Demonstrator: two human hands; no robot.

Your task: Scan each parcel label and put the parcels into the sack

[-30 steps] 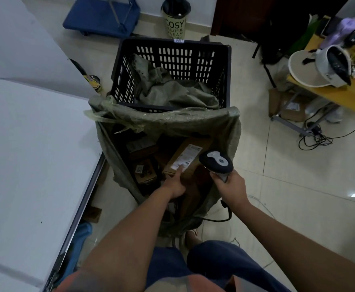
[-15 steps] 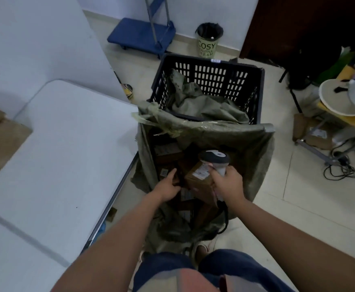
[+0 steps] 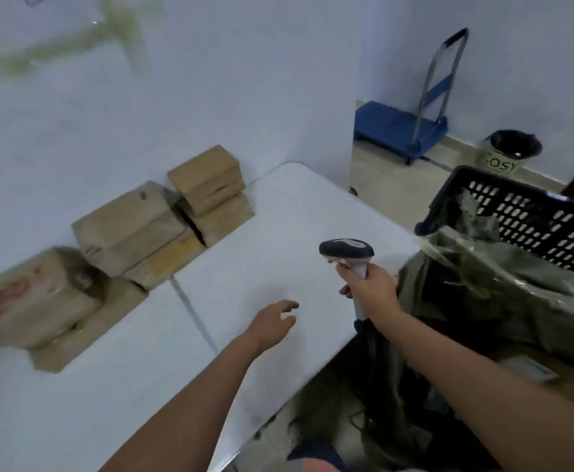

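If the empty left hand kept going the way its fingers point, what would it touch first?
Probably only the bare white folding table. The left hand points up and rightward over it; the stacked brown cardboard parcels lie off to its left, though depth is unclear.

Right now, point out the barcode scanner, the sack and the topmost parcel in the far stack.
barcode scanner (image 3: 346, 248), head view, on its dark head.
sack (image 3: 503, 277), head view, on the folded green rim.
topmost parcel (image 3: 203, 172), head view, on its brown top face.
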